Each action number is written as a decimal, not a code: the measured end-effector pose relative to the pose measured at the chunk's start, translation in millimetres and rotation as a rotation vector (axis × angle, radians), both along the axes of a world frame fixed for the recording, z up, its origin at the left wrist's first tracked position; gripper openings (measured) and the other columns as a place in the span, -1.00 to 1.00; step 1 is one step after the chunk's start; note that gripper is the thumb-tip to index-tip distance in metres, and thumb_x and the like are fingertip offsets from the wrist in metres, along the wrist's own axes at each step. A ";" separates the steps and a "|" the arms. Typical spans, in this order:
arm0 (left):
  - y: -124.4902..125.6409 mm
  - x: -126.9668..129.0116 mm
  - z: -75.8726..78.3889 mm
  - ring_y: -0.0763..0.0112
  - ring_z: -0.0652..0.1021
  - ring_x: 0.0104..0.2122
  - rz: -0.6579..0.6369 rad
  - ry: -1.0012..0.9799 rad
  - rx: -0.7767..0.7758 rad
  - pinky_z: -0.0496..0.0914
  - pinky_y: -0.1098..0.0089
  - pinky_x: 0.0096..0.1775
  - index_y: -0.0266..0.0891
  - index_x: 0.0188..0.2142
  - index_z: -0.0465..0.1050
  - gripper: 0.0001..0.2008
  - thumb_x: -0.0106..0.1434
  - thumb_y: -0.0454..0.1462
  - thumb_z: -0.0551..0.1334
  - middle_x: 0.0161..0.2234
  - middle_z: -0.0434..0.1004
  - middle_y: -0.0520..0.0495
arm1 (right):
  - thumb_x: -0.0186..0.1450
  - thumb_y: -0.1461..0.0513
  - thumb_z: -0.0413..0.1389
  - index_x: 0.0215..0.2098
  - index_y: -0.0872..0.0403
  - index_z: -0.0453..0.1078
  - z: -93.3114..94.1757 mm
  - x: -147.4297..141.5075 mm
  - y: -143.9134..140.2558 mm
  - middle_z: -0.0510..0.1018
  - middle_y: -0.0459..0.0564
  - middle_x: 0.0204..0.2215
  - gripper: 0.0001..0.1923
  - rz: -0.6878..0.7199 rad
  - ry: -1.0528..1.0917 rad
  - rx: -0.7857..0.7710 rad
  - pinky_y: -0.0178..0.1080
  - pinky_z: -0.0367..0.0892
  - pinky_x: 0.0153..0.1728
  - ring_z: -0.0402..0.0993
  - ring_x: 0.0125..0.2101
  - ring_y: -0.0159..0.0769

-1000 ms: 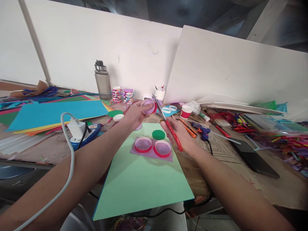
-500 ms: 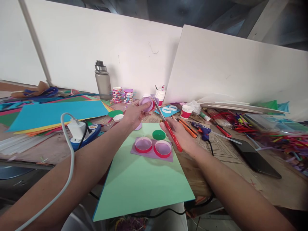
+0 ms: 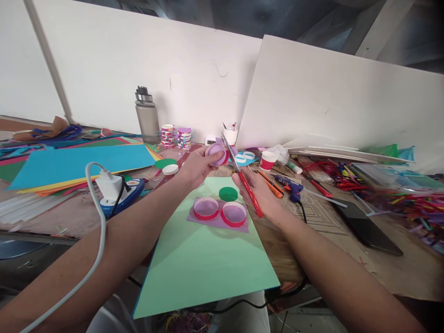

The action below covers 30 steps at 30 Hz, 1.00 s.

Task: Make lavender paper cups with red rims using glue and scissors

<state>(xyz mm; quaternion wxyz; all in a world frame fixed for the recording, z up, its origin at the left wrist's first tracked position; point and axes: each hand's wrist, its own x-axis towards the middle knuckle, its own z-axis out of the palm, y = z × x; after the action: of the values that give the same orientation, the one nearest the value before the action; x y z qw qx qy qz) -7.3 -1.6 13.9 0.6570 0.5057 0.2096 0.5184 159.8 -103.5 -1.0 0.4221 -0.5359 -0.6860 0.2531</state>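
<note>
My left hand (image 3: 200,165) pinches a red paper ring with a purple paper base (image 3: 217,155), held up above the far end of the light green sheet (image 3: 208,263). Closed round red-handled scissors (image 3: 249,192), my right hand (image 3: 258,187) is just to the right of it. The scissor blades point up and away, beside the ring's right edge and purple paper. Below, a purple paper strip (image 3: 194,224) carries two red-and-white rings (image 3: 206,211) standing side by side. A green disc (image 3: 228,193) lies behind them.
A hot glue gun (image 3: 296,192), orange cutters (image 3: 268,185), a red-and-white paper cup (image 3: 268,161) and a phone (image 3: 367,229) lie to the right. On the left are coloured sheets (image 3: 86,162), a power strip (image 3: 133,189) with a white cable and a water bottle (image 3: 146,115).
My left hand has shifted slightly right with the purple-based ring, turning it a little. The scissors have stayed nearly in place, their blades now close against the ring's edge.
</note>
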 end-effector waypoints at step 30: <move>4.2 -8.3 7.2 0.39 0.62 -0.48 0.004 0.064 -0.028 0.29 0.52 -0.56 -0.33 -0.30 0.56 -0.65 -0.05 -0.26 0.57 -0.44 0.61 -0.06 | 0.37 -0.14 0.07 -0.39 -0.01 0.20 1.9 -0.8 -2.0 0.24 -0.23 -0.58 -0.58 0.004 -0.048 0.039 -0.31 0.04 -0.53 0.14 -0.57 -0.41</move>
<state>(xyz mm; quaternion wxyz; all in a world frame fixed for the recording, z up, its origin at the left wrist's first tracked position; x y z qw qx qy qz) -15.7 2.6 21.1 0.6559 0.5122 0.2390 0.5003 158.9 -105.5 0.9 0.4155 -0.5322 -0.7017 0.2276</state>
